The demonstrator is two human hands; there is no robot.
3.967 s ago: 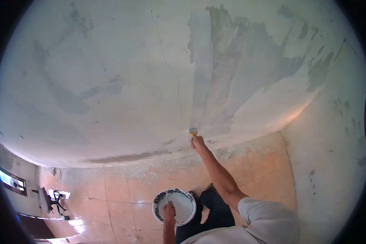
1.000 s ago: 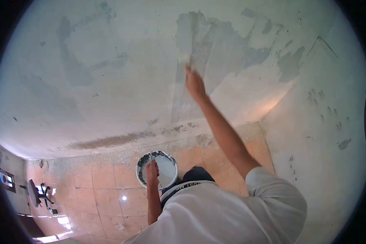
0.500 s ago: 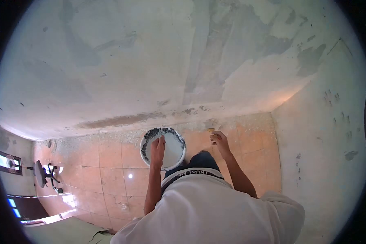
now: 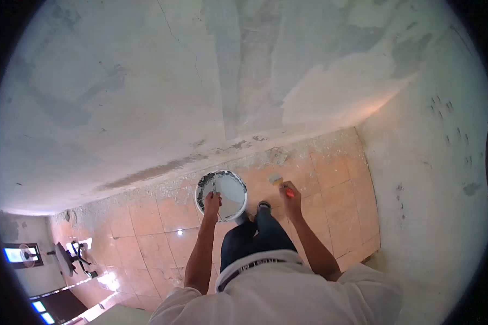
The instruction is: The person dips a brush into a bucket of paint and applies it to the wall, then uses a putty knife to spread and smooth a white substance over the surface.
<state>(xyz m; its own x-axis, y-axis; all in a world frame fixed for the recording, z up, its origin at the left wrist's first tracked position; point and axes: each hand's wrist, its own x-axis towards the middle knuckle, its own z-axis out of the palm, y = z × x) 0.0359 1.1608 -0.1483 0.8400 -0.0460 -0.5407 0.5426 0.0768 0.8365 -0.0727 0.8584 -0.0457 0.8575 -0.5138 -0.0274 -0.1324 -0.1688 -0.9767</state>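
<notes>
Below me is a white bucket (image 4: pixel 245 187), its inner wall smeared dark at the back and left, with pale grey-white liquid (image 4: pixel 232 196) inside. My left hand (image 4: pixel 212 203) is closed over the bucket's opening, gripping its thin handle (image 4: pixel 214 186), which runs up to the far rim. To the right of the bucket, my right hand (image 4: pixel 290 196) is wrapped round the red handle of a paintbrush (image 4: pixel 275 179). The brush's pale bristles point forward and left, toward the wall, above the tiled floor.
A patchy grey-white wall (image 4: pixel 162 108) rises ahead, and another wall (image 4: pixel 417 189) stands at the right. Rough debris lies along the wall's foot on the orange tile floor (image 4: pixel 146 238). At the far left are an office chair (image 4: pixel 73 259) and a window (image 4: pixel 24 254).
My view has shifted and turned, and more of my legs show. The paintbrush has swung into clearer view in my right hand. My left hand stays over the bucket.
</notes>
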